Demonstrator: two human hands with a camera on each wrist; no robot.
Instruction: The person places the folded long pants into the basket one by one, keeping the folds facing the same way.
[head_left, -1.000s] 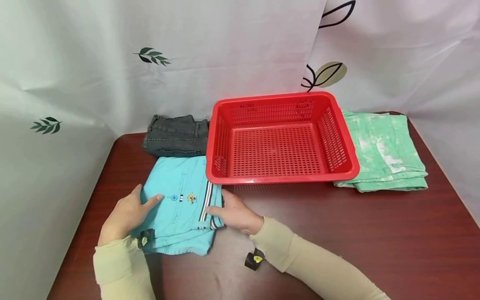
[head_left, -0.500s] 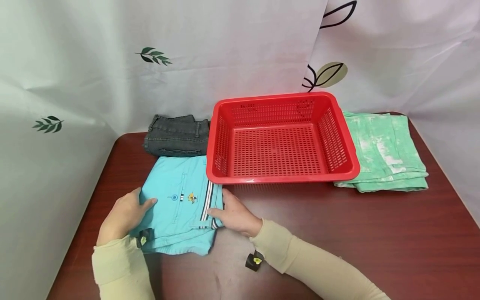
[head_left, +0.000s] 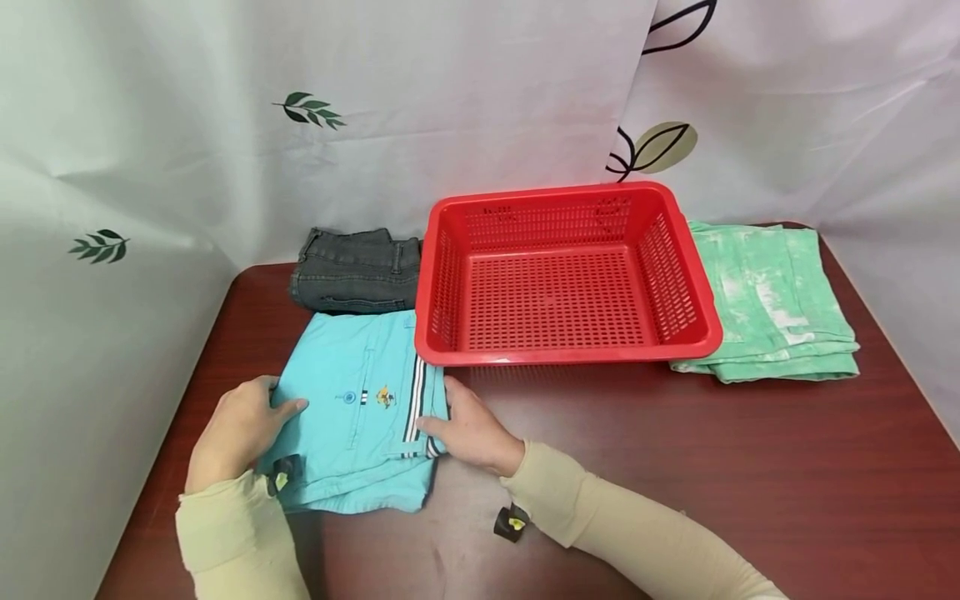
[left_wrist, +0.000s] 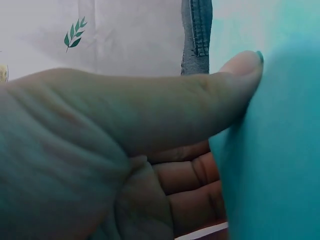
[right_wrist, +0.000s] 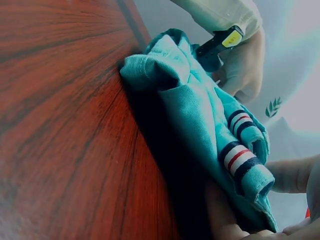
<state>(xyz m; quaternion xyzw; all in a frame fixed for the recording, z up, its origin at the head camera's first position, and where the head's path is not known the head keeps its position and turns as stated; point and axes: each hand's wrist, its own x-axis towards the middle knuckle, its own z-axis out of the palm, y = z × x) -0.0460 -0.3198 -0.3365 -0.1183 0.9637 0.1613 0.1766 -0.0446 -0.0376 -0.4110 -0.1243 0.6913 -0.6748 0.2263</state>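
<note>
Folded turquoise pants [head_left: 322, 417], with a striped band and a small embroidered figure, lie on the left part of the table. My left hand [head_left: 240, 429] holds their left edge. In the left wrist view its thumb [left_wrist: 200, 100] lies on the cloth and the fingers pass behind the edge. At the opposite edge, my right hand [head_left: 476, 429] grips the striped end, thumb on top and fingers underneath. The right wrist view shows the folded layers of the pants [right_wrist: 195, 115] edge-on, with striped cuffs near the right fingers. The left fingertips are hidden.
A red perforated basket [head_left: 555, 358] stands at the back centre, its front left corner overlapping the pants in view. Folded dark grey jeans [head_left: 352, 271] lie behind the pants. Folded green-and-white pants [head_left: 765, 292] lie right of the basket. A white curtain [head_left: 465, 92] borders the table.
My left hand has shifted slightly left and toward me, its thumb now nearer the left edge of the pants. My right hand keeps its place. The basket and other clothes look unmoved.
</note>
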